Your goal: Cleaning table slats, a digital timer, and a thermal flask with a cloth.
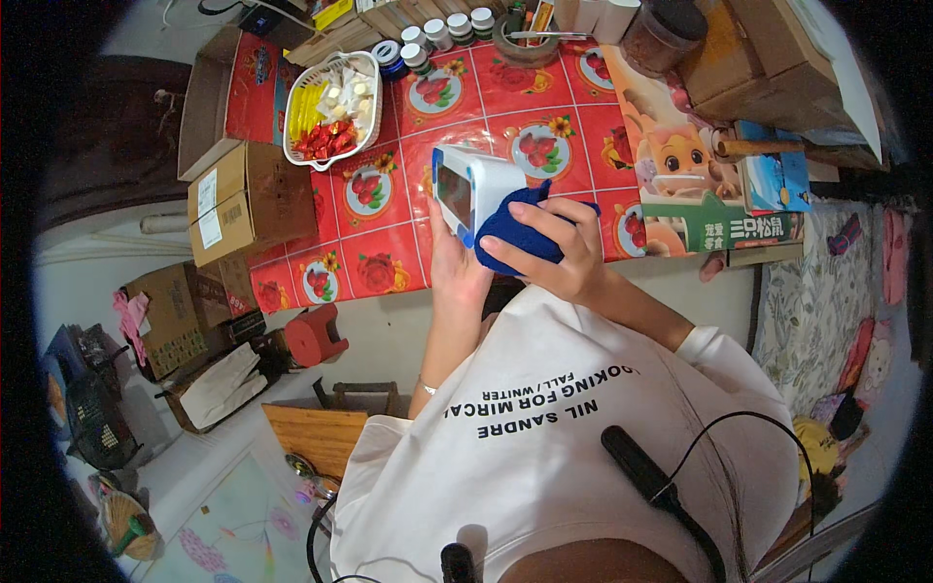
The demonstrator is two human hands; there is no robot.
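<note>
My left hand (458, 266) supports a white box-shaped device (498, 171) from its near left side. The device has blue corners and a dark, shiny front panel (455, 195) that faces left. In my right hand (565, 251) is a bunched dark blue cloth (519, 232), pressed against the near side of the device. Fingers of the right hand spread over the cloth, and part of the device is hidden behind it. Both hands are above the near part of a table with a red fruit-and-flower patterned tablecloth (379, 229).
A white plastic basket (375, 109) holds wrapped sweets at the back left, beside an open cardboard box (251, 208). Several white-lidded jars (437, 33) and a tape roll (526, 51) line the back. At right lie a printed cardboard sheet (667, 157) and a blue booklet (776, 178).
</note>
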